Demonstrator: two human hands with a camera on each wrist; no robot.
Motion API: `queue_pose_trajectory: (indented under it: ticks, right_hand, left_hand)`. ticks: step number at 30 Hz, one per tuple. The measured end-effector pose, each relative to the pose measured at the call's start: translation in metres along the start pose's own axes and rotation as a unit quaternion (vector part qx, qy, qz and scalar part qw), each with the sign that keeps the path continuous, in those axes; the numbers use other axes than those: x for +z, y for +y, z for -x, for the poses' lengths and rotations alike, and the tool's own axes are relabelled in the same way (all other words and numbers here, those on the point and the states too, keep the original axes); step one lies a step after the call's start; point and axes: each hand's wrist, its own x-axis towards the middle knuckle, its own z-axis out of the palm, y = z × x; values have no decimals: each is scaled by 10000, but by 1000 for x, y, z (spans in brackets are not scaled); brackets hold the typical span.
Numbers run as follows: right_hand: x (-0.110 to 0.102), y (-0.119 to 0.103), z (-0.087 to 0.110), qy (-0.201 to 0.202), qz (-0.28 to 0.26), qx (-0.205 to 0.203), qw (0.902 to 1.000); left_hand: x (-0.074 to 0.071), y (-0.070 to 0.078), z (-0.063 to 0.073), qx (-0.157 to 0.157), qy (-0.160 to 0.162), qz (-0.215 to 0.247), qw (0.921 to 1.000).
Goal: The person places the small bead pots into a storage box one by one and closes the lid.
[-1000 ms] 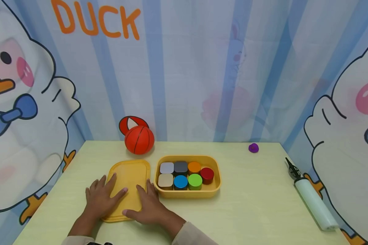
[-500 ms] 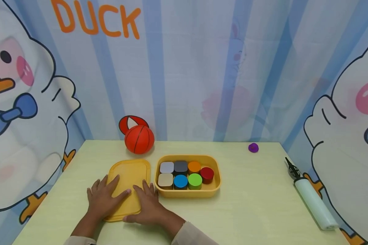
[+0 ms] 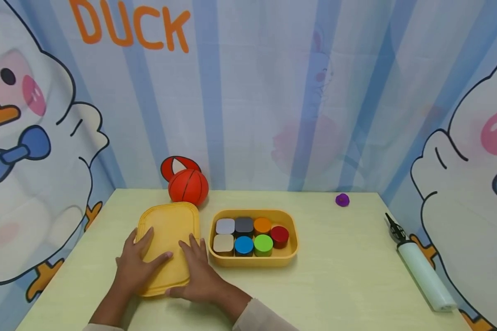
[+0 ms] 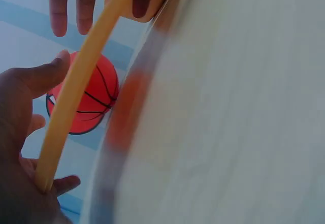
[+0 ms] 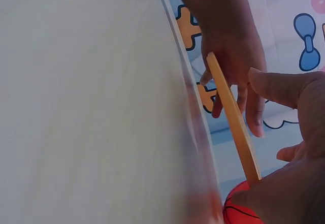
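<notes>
A yellow rectangular lid (image 3: 171, 230) with rounded corners is held between both hands at the left of the table. My left hand (image 3: 134, 264) grips its left edge, thumb over the top face. On the opposite edge, my right hand (image 3: 203, 278) holds the lid with fingers spread along the side. Both wrist views show the lid edge-on, as a thin yellow strip (image 4: 76, 92) in the left one, raised off the tabletop. Beside the right hand stands a yellow box (image 3: 254, 262) without a cover, holding several coloured round and square blocks.
A red ball (image 3: 188, 186) sits behind the lid near the table's back edge. A small purple object (image 3: 342, 200) lies at the back right. A pale green cylinder with a black nozzle, like a hand pump (image 3: 426, 276), lies along the right edge.
Both hands have lifted the lid off the table; its far edge has risen toward the ball and shifted slightly left. The box and blocks have stayed put.
</notes>
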Motion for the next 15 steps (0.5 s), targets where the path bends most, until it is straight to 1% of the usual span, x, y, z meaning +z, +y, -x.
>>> queue_pose_trajectory:
  ticks: [3,6,8,12,15]
  right_hand:
    - [-4,-1,0,19,-7,-143,9999]
    - [-8,-2,0,41,-116,-331,9994]
    - [-13,-2,1,102,-304,-474,9984]
    - [-26,-4,4,293,-643,-755,9946]
    - [-36,-6,9,463,-696,-883,9926]
  left_hand:
    - [-6,6,1,169,278,235,9992]
    - [-15,12,3,234,513,411,9976]
    - [-20,18,4,240,630,485,9965]
    - [-27,31,6,250,772,677,9944]
    - [-28,42,8,259,761,819,9934]
